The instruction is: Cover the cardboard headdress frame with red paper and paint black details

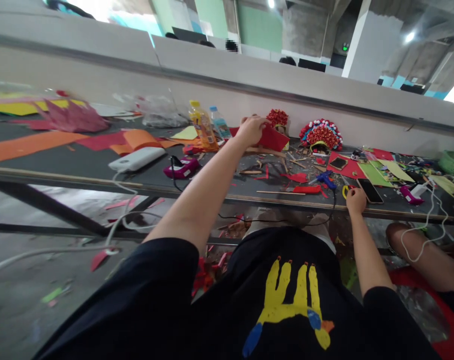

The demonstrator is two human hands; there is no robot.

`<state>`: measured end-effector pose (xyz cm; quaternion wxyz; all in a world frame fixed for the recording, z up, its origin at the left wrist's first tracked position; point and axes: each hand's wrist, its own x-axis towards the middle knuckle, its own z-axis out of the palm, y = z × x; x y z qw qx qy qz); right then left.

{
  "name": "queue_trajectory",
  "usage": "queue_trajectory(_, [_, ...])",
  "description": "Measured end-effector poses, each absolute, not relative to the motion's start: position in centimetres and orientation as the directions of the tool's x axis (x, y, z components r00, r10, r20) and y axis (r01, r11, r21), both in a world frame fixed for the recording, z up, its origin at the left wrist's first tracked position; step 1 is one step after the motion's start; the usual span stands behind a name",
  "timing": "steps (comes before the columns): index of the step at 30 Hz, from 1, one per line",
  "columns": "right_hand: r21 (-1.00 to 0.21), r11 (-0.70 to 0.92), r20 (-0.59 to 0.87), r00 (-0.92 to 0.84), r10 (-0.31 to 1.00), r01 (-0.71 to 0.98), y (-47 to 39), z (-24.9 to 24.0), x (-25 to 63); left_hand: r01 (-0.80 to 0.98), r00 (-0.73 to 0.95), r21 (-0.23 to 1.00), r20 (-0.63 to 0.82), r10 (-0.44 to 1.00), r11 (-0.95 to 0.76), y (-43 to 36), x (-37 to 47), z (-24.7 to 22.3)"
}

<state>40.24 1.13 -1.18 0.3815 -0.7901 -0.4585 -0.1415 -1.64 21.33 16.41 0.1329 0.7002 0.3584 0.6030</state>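
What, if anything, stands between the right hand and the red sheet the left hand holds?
The blue glue gun lies on the table between the right hand and the red sheet in the left hand. Being low, it probably hinders little.

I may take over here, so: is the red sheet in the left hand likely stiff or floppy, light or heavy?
The red sheet looks thin, so it is probably light. Beyond the left hand it juts out without much sagging, so it seems fairly stiff, though likely bendable.
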Motion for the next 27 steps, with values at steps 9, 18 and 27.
queue_trajectory(9, [-0.514, -0.168, 0.629, 0.502, 0.593, 0.841, 0.3, 0.0, 39.4, 0.446, 0.034, 0.515, 0.807, 0.589, -0.732, 14.4, -1.7, 14.0])
queue_trajectory(18, [-0.627, 0.656, 0.155, -0.758, 0.633, 0.420, -9.8, 7.7, 22.3, -0.066, 0.874, 0.864, 0.291, 0.389, -0.499, -1.3, 6.4, 9.8])
queue_trajectory(27, [-0.734, 0.644, 0.026, -0.938, 0.345, 0.217, -12.1, 11.9, 18.7, -0.147, 0.959, 0.988, 0.156, 0.237, -0.057, -5.7, 5.8, 10.0])
